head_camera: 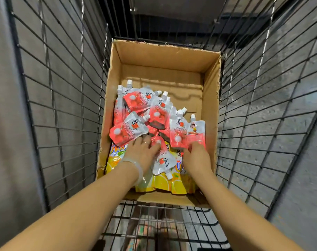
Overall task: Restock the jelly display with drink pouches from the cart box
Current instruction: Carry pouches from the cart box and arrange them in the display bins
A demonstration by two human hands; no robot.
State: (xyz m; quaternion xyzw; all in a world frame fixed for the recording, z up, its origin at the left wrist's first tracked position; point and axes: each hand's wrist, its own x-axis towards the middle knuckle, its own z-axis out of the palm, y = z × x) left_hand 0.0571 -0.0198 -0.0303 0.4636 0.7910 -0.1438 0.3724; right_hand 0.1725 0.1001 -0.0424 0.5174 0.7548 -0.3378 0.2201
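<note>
Pickup step: my left hand fingers clamp a red pouch, right hand fingers pinch two upright pouches in the box; next, lift clear.

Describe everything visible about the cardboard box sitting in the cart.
The cardboard box is a plain brown corrugated carton, open at the top with ragged, torn rims. It sits upright on the floor of the wire cart. Its far half shows bare bottom; the near half holds red-and-white spouted pouches piled loosely over yellow pouches. The left hand and right hand both reach inside among the pouches.
</note>
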